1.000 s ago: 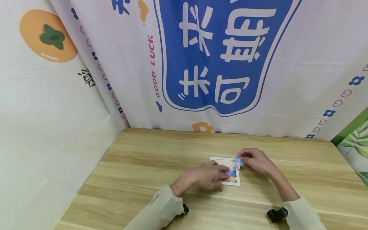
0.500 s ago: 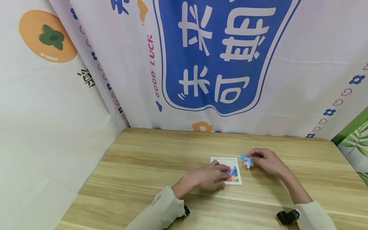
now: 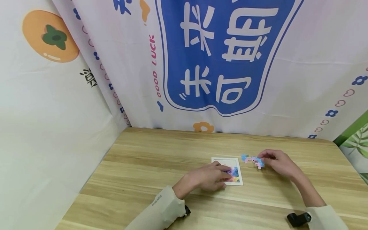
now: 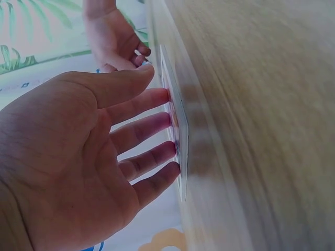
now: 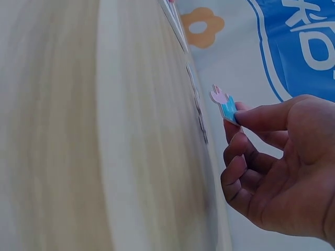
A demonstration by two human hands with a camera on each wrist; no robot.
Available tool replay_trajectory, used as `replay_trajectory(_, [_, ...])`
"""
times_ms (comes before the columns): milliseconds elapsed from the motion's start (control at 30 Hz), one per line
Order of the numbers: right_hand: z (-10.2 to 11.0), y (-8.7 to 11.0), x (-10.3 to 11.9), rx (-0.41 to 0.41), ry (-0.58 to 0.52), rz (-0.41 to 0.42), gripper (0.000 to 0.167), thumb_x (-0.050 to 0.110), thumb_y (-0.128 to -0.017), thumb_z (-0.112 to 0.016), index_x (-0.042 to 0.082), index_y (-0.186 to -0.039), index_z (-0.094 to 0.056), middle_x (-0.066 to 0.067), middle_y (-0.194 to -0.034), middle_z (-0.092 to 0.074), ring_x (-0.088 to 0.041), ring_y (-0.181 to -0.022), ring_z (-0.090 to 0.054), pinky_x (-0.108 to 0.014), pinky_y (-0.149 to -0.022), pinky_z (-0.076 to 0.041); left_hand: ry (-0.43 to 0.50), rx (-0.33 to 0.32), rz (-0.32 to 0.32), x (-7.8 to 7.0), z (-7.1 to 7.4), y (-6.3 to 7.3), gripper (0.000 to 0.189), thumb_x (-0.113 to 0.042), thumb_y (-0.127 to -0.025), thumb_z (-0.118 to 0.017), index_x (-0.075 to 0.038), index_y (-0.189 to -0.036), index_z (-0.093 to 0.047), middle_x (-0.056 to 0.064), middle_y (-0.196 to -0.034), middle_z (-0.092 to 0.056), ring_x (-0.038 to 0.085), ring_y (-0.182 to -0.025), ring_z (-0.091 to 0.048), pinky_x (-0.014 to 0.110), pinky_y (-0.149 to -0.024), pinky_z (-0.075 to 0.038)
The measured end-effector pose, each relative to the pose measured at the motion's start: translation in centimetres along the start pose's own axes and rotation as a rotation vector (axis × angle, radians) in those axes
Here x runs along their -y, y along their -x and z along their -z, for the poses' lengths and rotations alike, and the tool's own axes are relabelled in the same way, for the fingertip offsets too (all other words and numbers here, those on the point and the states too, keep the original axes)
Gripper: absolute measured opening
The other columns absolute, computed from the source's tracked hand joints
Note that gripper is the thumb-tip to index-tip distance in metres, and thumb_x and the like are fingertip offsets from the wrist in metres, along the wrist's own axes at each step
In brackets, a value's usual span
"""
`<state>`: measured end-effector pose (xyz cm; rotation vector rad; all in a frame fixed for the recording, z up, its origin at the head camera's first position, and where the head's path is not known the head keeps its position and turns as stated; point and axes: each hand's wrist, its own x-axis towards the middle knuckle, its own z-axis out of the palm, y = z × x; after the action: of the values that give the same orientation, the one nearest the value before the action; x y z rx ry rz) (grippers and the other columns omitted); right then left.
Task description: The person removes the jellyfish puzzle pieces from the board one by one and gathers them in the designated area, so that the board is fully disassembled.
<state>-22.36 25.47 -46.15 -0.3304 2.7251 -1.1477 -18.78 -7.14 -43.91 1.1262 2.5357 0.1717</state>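
A small jigsaw puzzle in a white square tray (image 3: 241, 179) lies on the table, its picture pink, blue and yellow. Fingertips of my left hand (image 3: 208, 177) rest on the puzzle, fingers spread and nearly straight; the left wrist view shows them touching the face of the puzzle tray (image 4: 180, 125). To the right of it, my right hand (image 3: 277, 162) pinches a blue and pink puzzle piece (image 5: 229, 108) between thumb and index finger, raised above the table. A loose blue and pink piece (image 3: 245, 158) lies between the tray and that hand. The left hand covers part of the picture.
The wooden table (image 3: 161, 153) reaches back to a printed cloth (image 3: 138, 105) hanging behind it. A white cloth also hangs at the left. Black wrist cameras (image 3: 299, 219) sit below both beige sleeves.
My right hand has moved right, away from the tray. A loose piece now lies on the table by the tray, and the hand holds a piece further right. The left hand has stayed put.
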Motion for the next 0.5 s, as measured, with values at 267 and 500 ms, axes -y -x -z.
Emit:
replay_trajectory(267, [1.2,0.6,-1.5,-0.005,-0.004,0.0,0.023,0.011,-0.11,-0.057,0.001,-0.124,-0.072,-0.014,-0.12,-0.072,-0.017,-0.096,-0.055,-0.023,-0.073,-0.048,0.026,0.009,-0.004,0.1,0.1,0.1,0.045,-0.034,-0.111,-0.061,-0.027,-0.155,-0.059,-0.011,-0.173,-0.039,0.018,-0.157,-0.039,0.036,-0.128,-0.04])
replay_trajectory(500, [1.7,0.5,-2.3,0.002,-0.004,0.006,0.023,0.01,-0.11,-0.056,-0.001,-0.123,-0.071,-0.012,-0.113,-0.072,-0.013,-0.087,-0.052,-0.025,-0.068,-0.045,0.035,0.009,-0.007,0.2,0.1,0.1,0.046,-0.036,-0.11,-0.061,-0.028,-0.155,-0.059,-0.012,-0.173,-0.038,0.018,-0.157,-0.038,0.036,-0.128,-0.04])
